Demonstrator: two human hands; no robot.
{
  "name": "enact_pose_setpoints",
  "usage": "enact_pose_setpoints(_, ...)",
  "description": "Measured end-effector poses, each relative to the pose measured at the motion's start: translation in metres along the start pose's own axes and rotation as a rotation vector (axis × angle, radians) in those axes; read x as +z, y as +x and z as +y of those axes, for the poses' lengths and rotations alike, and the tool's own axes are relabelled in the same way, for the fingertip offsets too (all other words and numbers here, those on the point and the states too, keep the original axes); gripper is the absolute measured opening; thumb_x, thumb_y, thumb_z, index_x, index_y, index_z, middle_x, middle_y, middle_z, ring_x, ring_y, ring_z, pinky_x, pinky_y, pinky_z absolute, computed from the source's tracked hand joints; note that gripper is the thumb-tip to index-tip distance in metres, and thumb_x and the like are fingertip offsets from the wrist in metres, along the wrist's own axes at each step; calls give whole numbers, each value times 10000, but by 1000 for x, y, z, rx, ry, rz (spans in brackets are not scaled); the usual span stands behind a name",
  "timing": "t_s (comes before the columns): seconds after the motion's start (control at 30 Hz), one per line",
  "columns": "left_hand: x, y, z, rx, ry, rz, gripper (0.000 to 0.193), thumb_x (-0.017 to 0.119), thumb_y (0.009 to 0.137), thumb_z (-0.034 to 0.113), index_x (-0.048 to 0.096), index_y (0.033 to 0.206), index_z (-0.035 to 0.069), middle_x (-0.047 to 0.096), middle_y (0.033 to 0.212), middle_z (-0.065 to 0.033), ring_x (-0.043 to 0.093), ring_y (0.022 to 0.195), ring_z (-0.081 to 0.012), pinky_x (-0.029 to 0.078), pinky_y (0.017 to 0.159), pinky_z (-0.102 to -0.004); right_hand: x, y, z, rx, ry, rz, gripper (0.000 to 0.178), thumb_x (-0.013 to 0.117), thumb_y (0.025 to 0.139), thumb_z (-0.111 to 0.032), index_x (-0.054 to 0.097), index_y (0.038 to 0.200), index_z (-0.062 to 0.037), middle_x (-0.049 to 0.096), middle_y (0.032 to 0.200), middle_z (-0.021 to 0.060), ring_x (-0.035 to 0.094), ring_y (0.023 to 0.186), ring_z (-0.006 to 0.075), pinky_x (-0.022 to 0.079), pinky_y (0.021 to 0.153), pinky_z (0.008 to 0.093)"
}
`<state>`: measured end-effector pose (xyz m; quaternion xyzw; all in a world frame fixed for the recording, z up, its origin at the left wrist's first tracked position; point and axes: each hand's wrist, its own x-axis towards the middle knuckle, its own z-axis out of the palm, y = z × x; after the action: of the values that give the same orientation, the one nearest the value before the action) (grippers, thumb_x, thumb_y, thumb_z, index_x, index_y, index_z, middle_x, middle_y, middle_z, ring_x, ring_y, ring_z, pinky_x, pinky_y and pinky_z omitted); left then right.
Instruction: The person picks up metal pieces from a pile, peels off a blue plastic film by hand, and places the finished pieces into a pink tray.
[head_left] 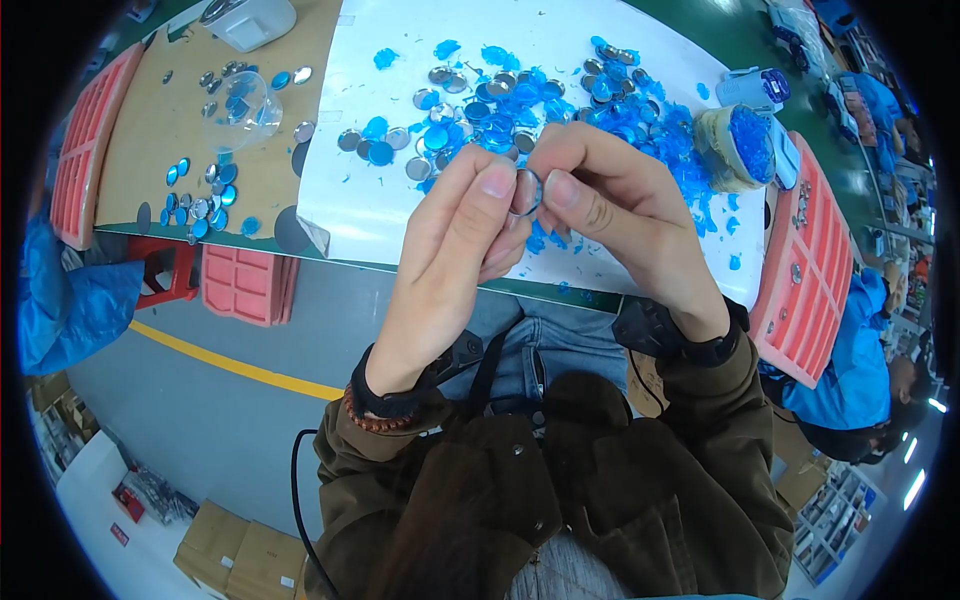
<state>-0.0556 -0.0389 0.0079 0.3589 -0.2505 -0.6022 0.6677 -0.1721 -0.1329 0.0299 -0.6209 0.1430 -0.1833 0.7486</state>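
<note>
The small round silver disc [526, 192] is mostly hidden: the thumb of the left hand [455, 250] and the fingers of the right hand [610, 215] cover all but its rim, so its face cannot be told. Both hands hide the part of the white sheet [350, 210] and the desk edge behind them. In the heap of blue film scraps and round discs [520, 105], single pieces overlap and cannot be counted. The white machine [250, 20] is cut off by the top edge. The small parts on the red tray [815, 270] are too small to tell.
</note>
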Motion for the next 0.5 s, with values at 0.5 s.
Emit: enact_pose_setpoints(0.5,-35,7,9,131,1207,518,286,464,857,250,470,763,-20,485,589,-144,421,482,-213,344,457,-290,-6,17,41,-243,-1404,99,135,607,700,-88,536,795,-25,474,763,95,452,742,244,391,649,296)
